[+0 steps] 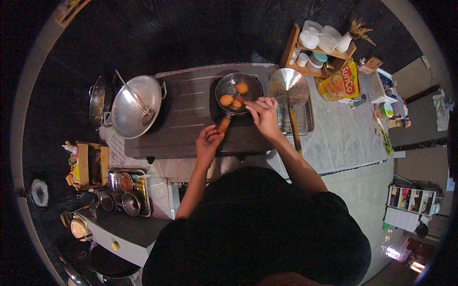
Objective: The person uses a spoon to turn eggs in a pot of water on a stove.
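Observation:
A small frying pan (256, 87) with a wooden handle (224, 124) rests on the right part of the stove. Several golden-brown fried pieces (242, 88) lie in it, clustered toward its lower left. My left hand (208, 141) grips the lower end of that handle between thumb and fingers. Over the pan's lower right rim, my right hand (264, 113) points in toward the pieces with thumb and forefinger close together. A blurred brownish shape is at its fingertips; whether it is a tool or food I cannot tell.
On the left of the stove (186, 107) sits a metal wok (134, 114) with a ladle in it. Right of the pan, a perforated skimmer (290, 85) lies over a wire-rack tray (304, 119). Beyond are a SunCo oil pouch (340, 84) and a wooden shelf (291, 46) of jars.

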### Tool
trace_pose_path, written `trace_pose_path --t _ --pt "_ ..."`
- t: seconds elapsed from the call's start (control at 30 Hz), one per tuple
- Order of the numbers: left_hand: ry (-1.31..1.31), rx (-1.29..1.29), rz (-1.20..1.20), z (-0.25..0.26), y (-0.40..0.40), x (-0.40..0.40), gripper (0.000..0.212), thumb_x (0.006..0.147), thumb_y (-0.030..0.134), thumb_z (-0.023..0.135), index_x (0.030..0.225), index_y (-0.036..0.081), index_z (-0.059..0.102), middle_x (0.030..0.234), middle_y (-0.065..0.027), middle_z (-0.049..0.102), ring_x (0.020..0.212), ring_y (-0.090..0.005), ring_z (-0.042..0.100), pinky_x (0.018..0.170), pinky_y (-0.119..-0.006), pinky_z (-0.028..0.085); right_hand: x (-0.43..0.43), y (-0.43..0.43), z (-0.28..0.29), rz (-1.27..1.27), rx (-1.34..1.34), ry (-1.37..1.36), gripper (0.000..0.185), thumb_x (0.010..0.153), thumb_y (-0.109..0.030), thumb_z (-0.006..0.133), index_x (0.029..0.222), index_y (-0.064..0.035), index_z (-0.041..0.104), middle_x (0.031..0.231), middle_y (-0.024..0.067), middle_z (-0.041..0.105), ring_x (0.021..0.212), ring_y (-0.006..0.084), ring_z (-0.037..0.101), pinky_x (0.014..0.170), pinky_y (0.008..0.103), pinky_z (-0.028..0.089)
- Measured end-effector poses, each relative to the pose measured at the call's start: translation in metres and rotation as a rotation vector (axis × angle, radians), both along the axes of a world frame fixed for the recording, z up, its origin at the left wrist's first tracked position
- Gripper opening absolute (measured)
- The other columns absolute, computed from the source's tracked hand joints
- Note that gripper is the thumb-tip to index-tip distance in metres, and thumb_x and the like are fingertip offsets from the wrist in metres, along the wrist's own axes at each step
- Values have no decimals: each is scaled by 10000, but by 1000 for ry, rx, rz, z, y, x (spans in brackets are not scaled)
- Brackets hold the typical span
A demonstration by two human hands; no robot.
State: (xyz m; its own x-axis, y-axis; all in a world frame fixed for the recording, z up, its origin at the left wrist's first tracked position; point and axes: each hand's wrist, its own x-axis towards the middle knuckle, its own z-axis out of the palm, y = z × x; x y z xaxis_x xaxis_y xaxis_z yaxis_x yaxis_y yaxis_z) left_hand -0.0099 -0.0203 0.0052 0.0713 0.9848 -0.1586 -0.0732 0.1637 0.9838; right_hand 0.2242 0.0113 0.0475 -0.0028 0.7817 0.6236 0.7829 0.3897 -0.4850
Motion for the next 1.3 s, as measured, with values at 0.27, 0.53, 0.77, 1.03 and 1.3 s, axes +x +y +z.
trace_pose_path --t 0.27,0.53,0.77,1.03,1.3 --pt "43 21 -9 4 -1 1 447 807 110 761 1206 39 571 1033 -69 644 911 -122 607 841 -270 484 12 -23 9 2 -44 5 163 833 -180 678 978 -121 722 818 35 650 940 258 554 915 418 336" --pt "52 14 -16 4 0 4 425 811 102 756 1193 35 581 1025 -60 646 909 -119 602 840 -275 487 30 -30 16 -107 -25 -52 133 824 -163 688 941 -115 727 796 44 657 926 245 565 917 439 327" --pt "110 11 -31 2 0 4 382 832 100 737 1175 32 584 1011 -48 639 891 -119 600 828 -266 492 35 -14 13 -179 5 -76 144 829 -157 685 958 -111 731 787 39 652 902 233 563 921 434 319" --pt "43 -48 -33 -2 0 2 358 845 108 728 1164 37 584 984 -32 638 887 -106 595 801 -260 493 35 4 9 -244 41 -114 141 833 -159 691 956 -108 737 798 44 657 893 235 567 931 439 312" --pt "105 -8 -75 -5 -1 1 390 813 117 752 1163 41 598 968 -16 645 893 -106 594 807 -254 476 35 -8 2 -319 -17 -57 127 852 -135 636 924 -79 725 860 82 672 943 268 565 945 480 306"
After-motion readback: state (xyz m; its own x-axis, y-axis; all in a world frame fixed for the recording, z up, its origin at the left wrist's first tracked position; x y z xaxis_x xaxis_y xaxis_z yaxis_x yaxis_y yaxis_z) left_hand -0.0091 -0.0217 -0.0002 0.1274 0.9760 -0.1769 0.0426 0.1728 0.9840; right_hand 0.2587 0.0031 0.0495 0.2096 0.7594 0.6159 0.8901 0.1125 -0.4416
